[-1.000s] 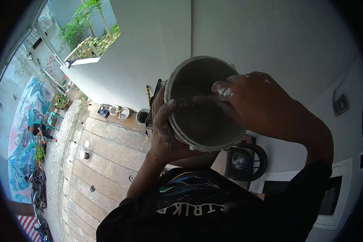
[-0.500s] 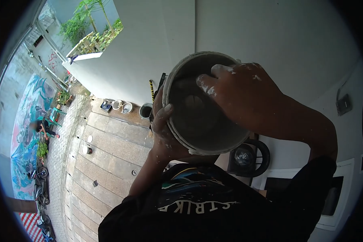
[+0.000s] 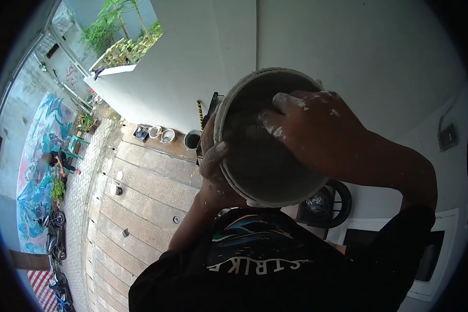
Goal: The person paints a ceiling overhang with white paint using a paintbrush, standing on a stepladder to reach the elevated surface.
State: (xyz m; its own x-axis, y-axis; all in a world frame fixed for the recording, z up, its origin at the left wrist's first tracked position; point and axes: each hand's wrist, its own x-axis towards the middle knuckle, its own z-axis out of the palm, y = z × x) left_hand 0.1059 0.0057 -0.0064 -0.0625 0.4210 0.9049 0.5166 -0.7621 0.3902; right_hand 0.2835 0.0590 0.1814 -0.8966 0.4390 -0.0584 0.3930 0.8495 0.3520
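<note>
The bucket (image 3: 262, 179) is at twelve o'clock from the printed T-shirt (image 3: 260, 265), mouth toward the camera, depth axis running away. The left hand (image 3: 213, 164) clasps it at nine o'clock; the right hand (image 3: 309, 125), crossing in from three, is curled inside. Shadow hides the bottom and whether the right hand grips anything.

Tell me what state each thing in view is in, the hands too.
Held bucket: open, rim caked; contents unclear.
Left hand: clasping the held bucket.
Right hand: white-smeared, fingers inside the held bucket; grip unclear.
Dark bucket: open, by the wall.
Motorbikes: parked.
</note>
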